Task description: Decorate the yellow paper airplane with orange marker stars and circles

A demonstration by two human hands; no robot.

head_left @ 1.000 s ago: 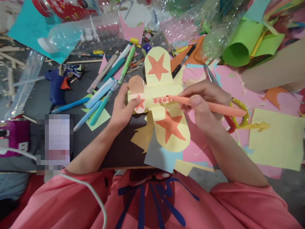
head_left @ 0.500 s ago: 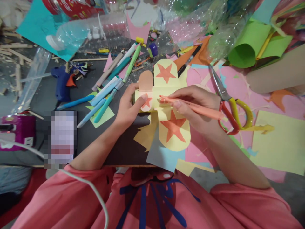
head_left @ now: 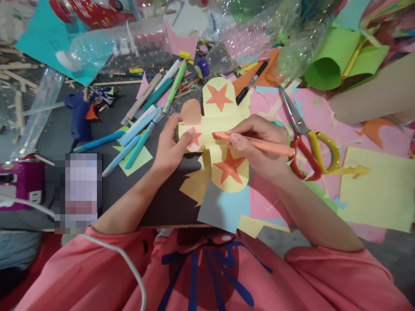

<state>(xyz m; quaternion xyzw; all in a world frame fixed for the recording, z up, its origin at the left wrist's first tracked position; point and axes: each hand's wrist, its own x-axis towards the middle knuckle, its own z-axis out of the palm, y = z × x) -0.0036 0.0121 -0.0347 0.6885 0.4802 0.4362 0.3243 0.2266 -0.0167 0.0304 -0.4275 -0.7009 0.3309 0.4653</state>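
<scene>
A pale yellow paper cutout (head_left: 207,125) with rounded flaps lies in front of me. Orange stars show on its far flap, its near flap and a small pale piece at its left end. My left hand (head_left: 175,142) grips that left end, thumb on top beside the small star and fingers partly hidden underneath. An orange marker (head_left: 266,146) is pinched in my right hand (head_left: 259,140), its tip at the middle of the cutout, by a small orange mark. Light blue paper (head_left: 223,207) and a jagged yellow-brown scrap (head_left: 196,181) lie under the near flap.
Scissors (head_left: 301,125) with red and yellow handles lie right of my right hand. Several markers (head_left: 145,116), a blue glue gun (head_left: 79,116) and a phone (head_left: 82,185) are at left. Plastic bottles (head_left: 119,43) lie behind. Another person's arm (head_left: 372,88) reaches in from the right.
The whole view has shifted slightly. The near flap looks a little more foreshortened, and the marker tip has moved slightly along the cutout's middle. Both hands keep their hold.
</scene>
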